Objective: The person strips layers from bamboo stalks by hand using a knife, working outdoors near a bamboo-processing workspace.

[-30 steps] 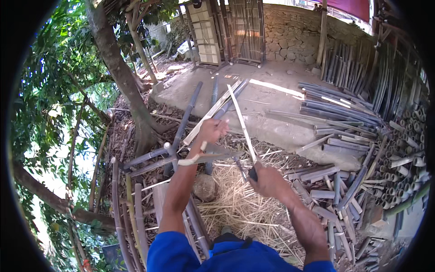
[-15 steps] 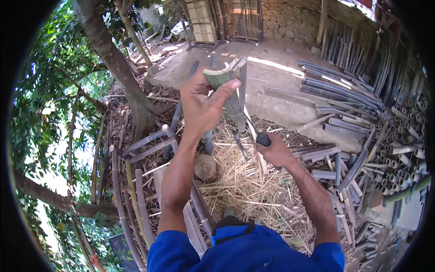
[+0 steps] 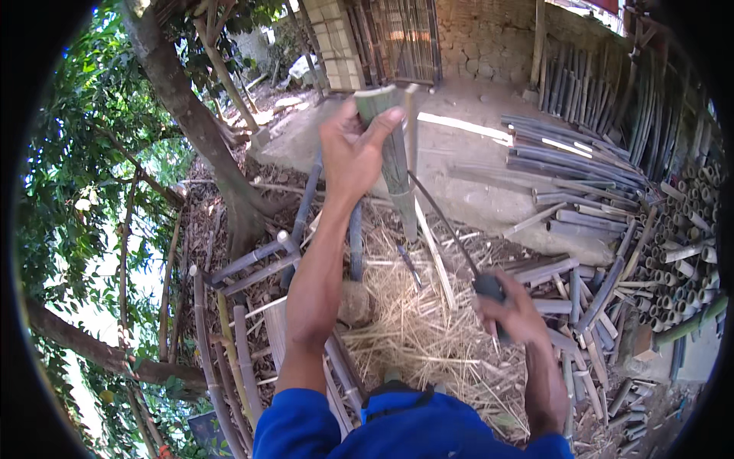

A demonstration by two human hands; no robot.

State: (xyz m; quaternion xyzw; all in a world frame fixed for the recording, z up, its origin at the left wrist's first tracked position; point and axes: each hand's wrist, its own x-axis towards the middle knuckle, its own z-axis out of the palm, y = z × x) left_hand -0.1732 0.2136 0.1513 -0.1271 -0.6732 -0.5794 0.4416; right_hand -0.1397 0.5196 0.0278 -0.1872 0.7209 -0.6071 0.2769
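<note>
The left hand (image 3: 353, 164) holds the upper, wider end of a green bamboo piece (image 3: 391, 149), which is in the air above the far edge of the heap of pale shavings (image 3: 405, 325). The thumb is pressed on the right side of this piece and the other fingers are bent at its left; partly they are hidden, so I cannot tell how each one lies. The piece is tilted, and its narrow lower end points down toward the heap. The right hand (image 3: 518, 312) is over the right side of the heap, and its fingers are curled around the dark handle (image 3: 489, 289) of a knife (image 3: 459, 242); they are somewhat blurred. The thin blade rises from this hand up to the left, and its tip is just beside the bamboo piece, but I cannot tell if they touch. On the far part of the heap there lies a pale split stick (image 3: 437, 264). At the left edge of the heap is a round wooden block (image 3: 354, 304), and farther left of the heap is a frame of bamboo poles (image 3: 248, 264). Beyond the heap, to the right, many dark bamboo lengths (image 3: 573, 164) are piled, and to the far right of the heap short bamboo tubes (image 3: 677, 229) are stacked.
</note>
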